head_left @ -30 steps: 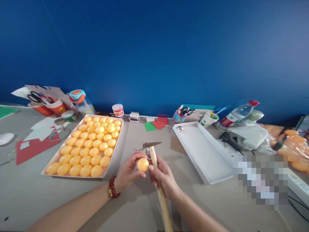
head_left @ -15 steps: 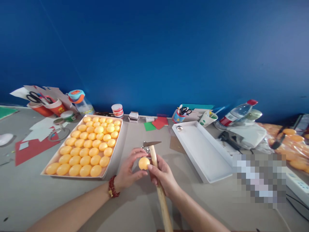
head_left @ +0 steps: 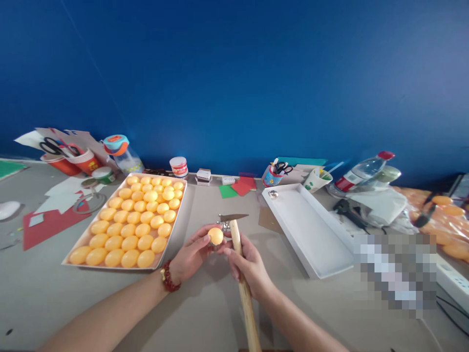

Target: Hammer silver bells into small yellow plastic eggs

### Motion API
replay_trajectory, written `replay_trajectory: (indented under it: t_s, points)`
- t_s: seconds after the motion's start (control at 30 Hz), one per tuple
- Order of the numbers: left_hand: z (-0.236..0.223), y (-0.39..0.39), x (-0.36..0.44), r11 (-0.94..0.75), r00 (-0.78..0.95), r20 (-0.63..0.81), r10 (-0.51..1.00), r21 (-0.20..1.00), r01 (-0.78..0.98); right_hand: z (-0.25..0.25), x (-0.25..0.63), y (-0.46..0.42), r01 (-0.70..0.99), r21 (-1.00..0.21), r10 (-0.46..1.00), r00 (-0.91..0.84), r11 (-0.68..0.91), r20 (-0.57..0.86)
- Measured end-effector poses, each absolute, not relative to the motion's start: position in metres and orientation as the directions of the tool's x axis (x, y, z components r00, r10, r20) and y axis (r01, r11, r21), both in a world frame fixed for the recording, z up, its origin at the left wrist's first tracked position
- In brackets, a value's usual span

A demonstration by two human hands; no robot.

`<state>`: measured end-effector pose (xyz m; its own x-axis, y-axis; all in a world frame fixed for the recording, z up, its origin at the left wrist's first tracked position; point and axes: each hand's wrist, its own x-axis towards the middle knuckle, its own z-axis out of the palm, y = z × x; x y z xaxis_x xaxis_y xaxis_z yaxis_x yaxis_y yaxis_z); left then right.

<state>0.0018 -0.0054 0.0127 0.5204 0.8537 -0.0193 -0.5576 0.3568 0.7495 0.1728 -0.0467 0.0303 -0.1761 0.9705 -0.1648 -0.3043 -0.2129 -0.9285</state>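
My left hand [head_left: 193, 254], with a red bead bracelet on its wrist, pinches an orange table tennis ball [head_left: 215, 235]. Something dark and shiny shows along the ball's lower edge, too small to name. Closed round a pale wooden handle [head_left: 246, 303] is my right hand [head_left: 251, 266]. A narrow, pointed metal head [head_left: 234, 216] sits at the handle's upper end, like a hammer's. My right fingertips are close beside the ball; whether they touch it I cannot tell. Small silvery bits [head_left: 224, 226] lie just behind my hands.
On the left, a shallow box [head_left: 158, 264] holds rows of orange balls. A white tray [head_left: 311, 234] on the right has a crumpled silvery piece [head_left: 273, 194] in its far corner. Cups, a drink bottle [head_left: 362, 171], coloured paper [head_left: 244, 186] and a power strip [head_left: 452, 278] lie around.
The ball has moved slightly up and left, and my left fingers have closed more around it. The wooden-handled tool has shifted a little to the right in my right hand.
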Motion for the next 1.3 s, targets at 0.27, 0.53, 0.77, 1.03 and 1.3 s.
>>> replay_trajectory:
  t_s: [0.27, 0.53, 0.77, 1.03, 1.3]
  points:
    - [0.014, -0.007, 0.004, 0.483, 0.596, -0.091, 0.798, 0.687, -0.542, 0.029, 0.175, -0.043, -0.238, -0.953, 0.981, -0.093, -0.189, -0.171]
    - [0.013, -0.011, 0.008, 0.411, 0.606, -0.034, 0.795, 0.765, -0.496, 0.035, 0.176, -0.043, -0.187, -0.962, 0.979, -0.056, -0.201, -0.194]
    - [0.009, -0.011, 0.003, 0.307, 0.631, 0.047, 0.774, 0.845, -0.438, 0.036, 0.174, -0.045, -0.223, -0.94, 0.966, -0.085, -0.257, -0.243]
    - [0.009, -0.01, 0.0, 0.286, 0.638, 0.035, 0.769, 0.874, -0.393, 0.04, 0.175, -0.044, -0.182, -0.951, 0.968, -0.088, -0.249, -0.237]
    - [0.007, -0.016, 0.009, 0.325, 0.638, 0.053, 0.768, 0.827, -0.46, 0.035, 0.174, -0.044, -0.243, -0.93, 0.959, -0.138, -0.276, -0.249]
